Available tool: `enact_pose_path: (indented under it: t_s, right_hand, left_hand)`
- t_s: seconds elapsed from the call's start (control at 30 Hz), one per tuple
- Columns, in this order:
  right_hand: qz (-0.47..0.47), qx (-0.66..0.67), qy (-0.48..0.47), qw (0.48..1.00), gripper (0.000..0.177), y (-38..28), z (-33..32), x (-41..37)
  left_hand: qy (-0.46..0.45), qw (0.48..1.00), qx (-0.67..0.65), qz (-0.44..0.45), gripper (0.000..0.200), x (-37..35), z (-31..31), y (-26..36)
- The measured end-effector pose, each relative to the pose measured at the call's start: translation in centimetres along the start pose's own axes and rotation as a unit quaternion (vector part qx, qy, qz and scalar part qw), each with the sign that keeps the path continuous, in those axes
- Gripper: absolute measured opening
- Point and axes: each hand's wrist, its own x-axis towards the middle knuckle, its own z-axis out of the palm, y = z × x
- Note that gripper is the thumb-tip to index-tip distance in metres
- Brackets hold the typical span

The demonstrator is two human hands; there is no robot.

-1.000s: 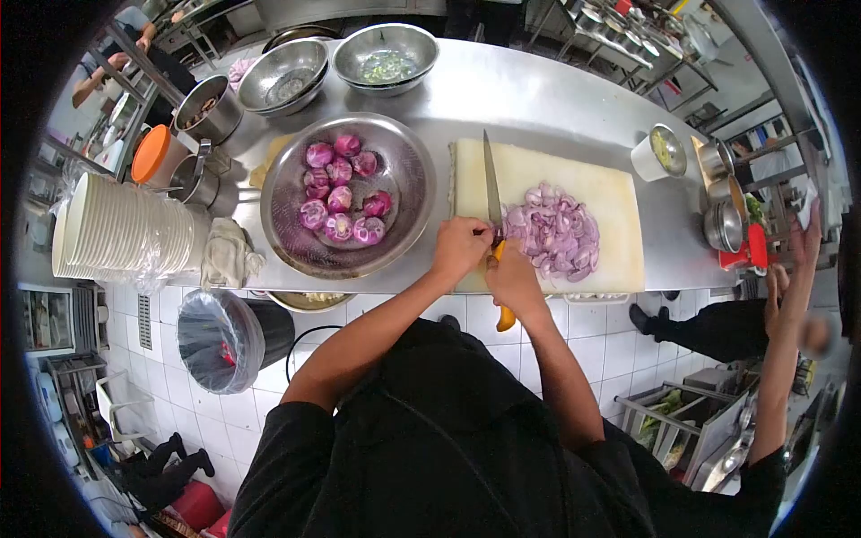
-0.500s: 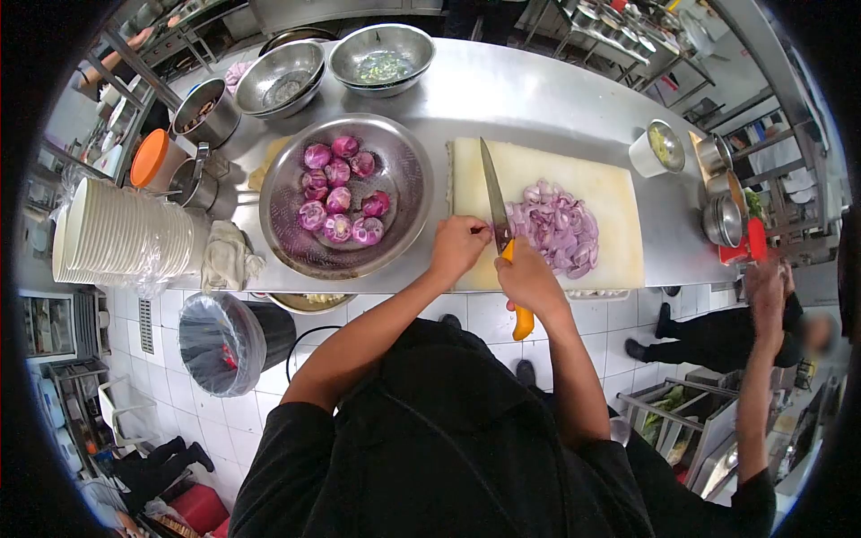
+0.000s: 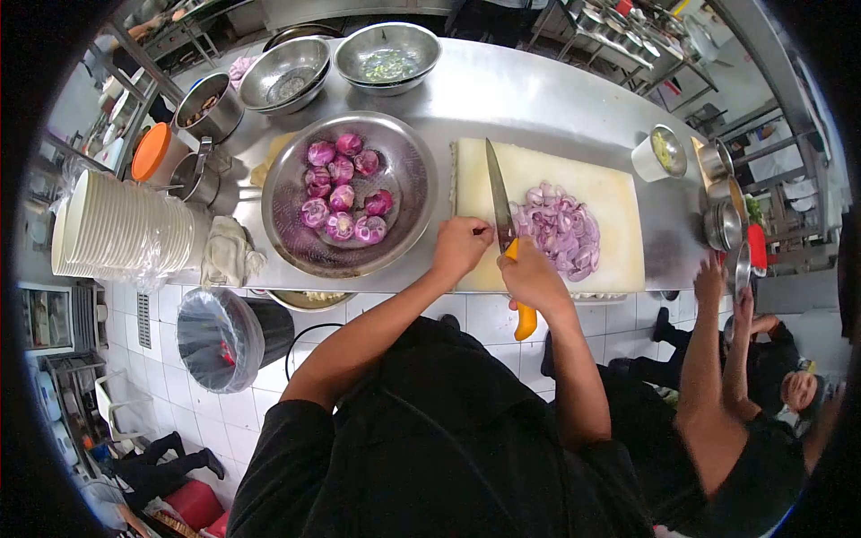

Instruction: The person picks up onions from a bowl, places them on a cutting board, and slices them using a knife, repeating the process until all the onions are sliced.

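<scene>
My right hand is wrapped round the yellow handle of a kitchen knife, whose long blade points away from me over the white cutting board. Just left of the blade, my left hand has its fingertips pinched together at the board's left part; anything between them is too small to make out. A heap of sliced purple onion lies on the board, right of the knife. To the left, a perforated steel bowl holds several whole peeled purple onions.
Steel bowls and pots stand along the back and left. Stacked white containers and a cloth sit at the left edge. A lined bin is below. At right, a co-worker's arms reach towards the counter.
My hands and the knife stay almost in place. On the right, a co-worker has come closer, with arms stretched to the counter's end and a metal pan there.
</scene>
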Motion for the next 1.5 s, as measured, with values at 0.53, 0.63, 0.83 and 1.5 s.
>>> enact_pose_path:
  t_s: [0.53, 0.63, 0.83, 1.5]
  right_hand:
    - [-0.040, 0.021, 0.051, 0.998, 0.026, 2.5, 3.7, 2.0]
    - [-0.064, 0.023, 0.074, 0.995, 0.027, 3.5, 4.5, 3.0]
    - [-0.069, 0.013, 0.149, 0.986, 0.025, 5.5, 3.1, 3.9]
    - [-0.092, -0.019, 0.155, 0.983, 0.028, 9.3, 3.1, 3.6]
  left_hand:
    - [-0.001, 1.000, -0.002, 0.010, 0.019, 0.3, 0.2, -0.6]
    - [0.024, 0.999, 0.026, 0.015, 0.018, 0.1, 0.2, 0.0]
    - [0.033, 0.986, 0.119, 0.113, 0.018, 0.3, 2.1, -0.7]
    - [0.021, 0.999, 0.020, 0.019, 0.021, -9.2, -9.7, 3.4]
